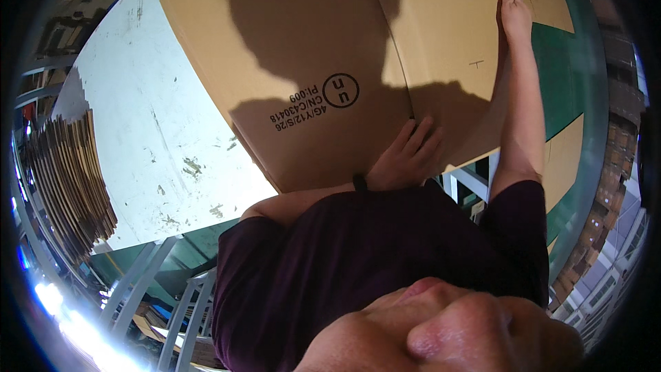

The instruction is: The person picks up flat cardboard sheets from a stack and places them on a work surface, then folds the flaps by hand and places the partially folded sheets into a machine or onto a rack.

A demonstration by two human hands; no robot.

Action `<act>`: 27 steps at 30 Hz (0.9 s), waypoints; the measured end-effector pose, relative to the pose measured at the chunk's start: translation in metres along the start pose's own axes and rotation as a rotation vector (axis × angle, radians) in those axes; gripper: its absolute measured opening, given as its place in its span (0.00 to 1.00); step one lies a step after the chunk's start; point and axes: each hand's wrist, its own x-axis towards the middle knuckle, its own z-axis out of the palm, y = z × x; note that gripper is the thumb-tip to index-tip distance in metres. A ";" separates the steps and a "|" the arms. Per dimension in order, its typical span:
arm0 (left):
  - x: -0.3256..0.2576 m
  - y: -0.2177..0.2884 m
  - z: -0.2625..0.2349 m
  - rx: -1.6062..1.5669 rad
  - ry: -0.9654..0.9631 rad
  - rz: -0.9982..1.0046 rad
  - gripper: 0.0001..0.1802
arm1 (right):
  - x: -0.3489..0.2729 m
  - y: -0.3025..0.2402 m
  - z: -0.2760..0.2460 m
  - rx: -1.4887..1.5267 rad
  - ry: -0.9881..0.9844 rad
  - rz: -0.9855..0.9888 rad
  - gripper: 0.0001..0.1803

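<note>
A large flattened cardboard box with a printed black circle and markings lies in front of me, a fold line running down it. My left hand, its wrist in a dark band, reaches across my body. Its fingers lie stretched over the cardboard by the near end of that fold. With my arm extended, my right hand grips the right edge of the cardboard at the far right. The thumb shows on top, while the other fingers are mostly hidden. A shadow darkens much of the sheet.
A scuffed white tabletop spreads to the left. At its left end stands a stack of folded cardboard. Green surface and another cardboard piece appear at the right. Metal rails run below the table at lower left.
</note>
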 end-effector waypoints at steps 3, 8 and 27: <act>0.002 0.001 -0.005 0.059 0.018 -0.041 0.26 | 0.038 -0.028 -0.003 0.526 -0.246 0.071 0.48; 0.002 -0.001 0.001 0.173 0.055 -0.035 0.23 | 0.109 -0.083 0.030 0.421 -0.026 0.093 0.34; 0.014 0.006 -0.021 -0.046 -0.021 -0.048 0.37 | 0.084 -0.050 0.047 0.381 -0.092 -0.380 0.40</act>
